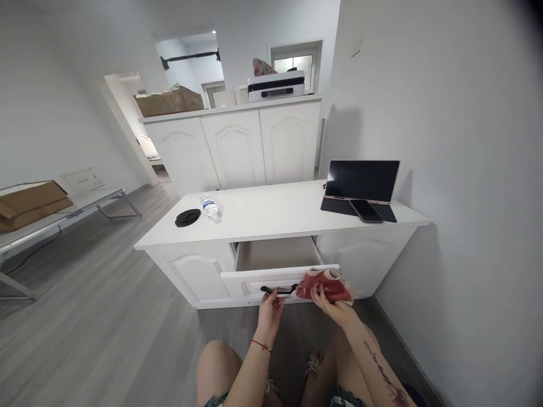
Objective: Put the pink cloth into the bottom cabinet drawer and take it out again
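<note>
Left hand grips the dark handle of the open drawer, holding it out. Right hand clutches a red cloth at the drawer's front edge, below the counter

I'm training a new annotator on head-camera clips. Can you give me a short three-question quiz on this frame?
1. True or false: the drawer is pulled open.
2. What does the right hand hold? A) red cloth B) phone C) water bottle
3. Which part does the left hand grip?

Key: 1 true; 2 A; 3 the dark drawer handle.
</note>
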Tool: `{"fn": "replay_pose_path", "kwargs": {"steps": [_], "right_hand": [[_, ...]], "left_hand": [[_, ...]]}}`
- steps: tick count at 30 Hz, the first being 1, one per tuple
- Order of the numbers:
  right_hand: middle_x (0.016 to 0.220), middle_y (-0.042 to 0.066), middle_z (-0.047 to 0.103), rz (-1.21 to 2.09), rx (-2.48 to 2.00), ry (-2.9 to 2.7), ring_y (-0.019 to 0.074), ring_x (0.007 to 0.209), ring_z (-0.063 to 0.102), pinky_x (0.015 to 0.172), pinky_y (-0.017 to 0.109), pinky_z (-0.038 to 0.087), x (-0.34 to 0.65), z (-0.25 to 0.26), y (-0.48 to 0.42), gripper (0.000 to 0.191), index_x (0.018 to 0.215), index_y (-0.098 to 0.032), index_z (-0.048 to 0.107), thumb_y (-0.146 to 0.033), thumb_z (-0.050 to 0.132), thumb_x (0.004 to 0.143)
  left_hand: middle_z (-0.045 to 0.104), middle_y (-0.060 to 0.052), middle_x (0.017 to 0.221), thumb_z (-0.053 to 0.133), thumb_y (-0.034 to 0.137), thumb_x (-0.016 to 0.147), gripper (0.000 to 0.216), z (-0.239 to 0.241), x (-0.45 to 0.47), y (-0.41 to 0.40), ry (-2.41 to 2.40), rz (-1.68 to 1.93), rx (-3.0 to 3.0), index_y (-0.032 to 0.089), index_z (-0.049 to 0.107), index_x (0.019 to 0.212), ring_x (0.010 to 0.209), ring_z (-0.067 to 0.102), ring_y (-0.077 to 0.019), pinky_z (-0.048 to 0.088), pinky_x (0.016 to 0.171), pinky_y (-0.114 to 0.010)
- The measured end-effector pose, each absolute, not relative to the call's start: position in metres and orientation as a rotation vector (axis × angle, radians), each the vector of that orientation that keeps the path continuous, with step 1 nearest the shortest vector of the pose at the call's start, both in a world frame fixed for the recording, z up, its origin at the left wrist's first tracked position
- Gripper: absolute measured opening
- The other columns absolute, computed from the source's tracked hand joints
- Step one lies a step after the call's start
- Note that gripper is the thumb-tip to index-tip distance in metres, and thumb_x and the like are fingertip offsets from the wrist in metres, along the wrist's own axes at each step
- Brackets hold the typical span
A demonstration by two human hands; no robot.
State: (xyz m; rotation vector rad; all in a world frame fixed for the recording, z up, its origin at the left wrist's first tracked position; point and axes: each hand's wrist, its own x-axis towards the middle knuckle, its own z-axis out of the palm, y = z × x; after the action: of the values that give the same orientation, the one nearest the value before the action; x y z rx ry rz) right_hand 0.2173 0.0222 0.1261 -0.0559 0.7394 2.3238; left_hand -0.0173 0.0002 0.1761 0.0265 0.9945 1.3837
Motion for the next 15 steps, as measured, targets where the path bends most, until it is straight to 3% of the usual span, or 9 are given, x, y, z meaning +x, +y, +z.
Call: {"fn": "replay_pose_path", "kwargs": {"steps": [6,9,12,15], "right_hand": [[0.103,0.008,0.066,2.038,-0.331,0.193,0.0055,0.097,0.072,0.082,0.016,0.056,0.262,0.132,0.005,0.036,0.109,-0.001,0.061,0.005,0.040,0.080],[0.096,0.007,0.066,1.842,-0.355,0.079,0.0064,0.095,0.072,0.081,0.016,0.056,0.281,0.134,-0.003,0.036,0.106,-0.003,0.066,0.001,0.041,0.081],[0.102,0.010,0.067,1.675,-0.494,-0.119,0.0109,0.095,0.071,0.080,0.025,0.060,0.287,0.137,-0.016,0.037,0.109,-0.010,0.069,-0.008,0.040,0.086],[0.123,0.015,0.063,1.522,-0.857,-0.454,0.0186,0.103,0.070,0.082,0.040,0.064,0.277,0.152,-0.036,0.039,0.120,-0.019,0.069,-0.030,0.040,0.095]], "left_hand": [[0.074,-0.001,0.075,0.083,0.006,0.072,0.025,0.170,-0.022,-0.003,0.980,1.390,0.123,0.019,0.062,0.075,0.063,0.066,-0.0101,0.059,0.074,-0.028],[0.074,-0.001,0.076,0.087,0.010,0.069,0.027,0.166,-0.024,-0.002,0.998,1.382,0.157,0.019,0.062,0.074,0.067,0.067,-0.0119,0.059,0.079,-0.032],[0.073,0.000,0.077,0.090,0.014,0.067,0.030,0.163,-0.026,0.003,0.999,1.379,0.191,0.019,0.062,0.075,0.066,0.066,-0.0112,0.060,0.079,-0.033],[0.071,0.001,0.075,0.091,0.015,0.068,0.032,0.163,-0.026,0.011,1.010,1.360,0.215,0.019,0.060,0.076,0.064,0.064,-0.0092,0.060,0.077,-0.031]]}}
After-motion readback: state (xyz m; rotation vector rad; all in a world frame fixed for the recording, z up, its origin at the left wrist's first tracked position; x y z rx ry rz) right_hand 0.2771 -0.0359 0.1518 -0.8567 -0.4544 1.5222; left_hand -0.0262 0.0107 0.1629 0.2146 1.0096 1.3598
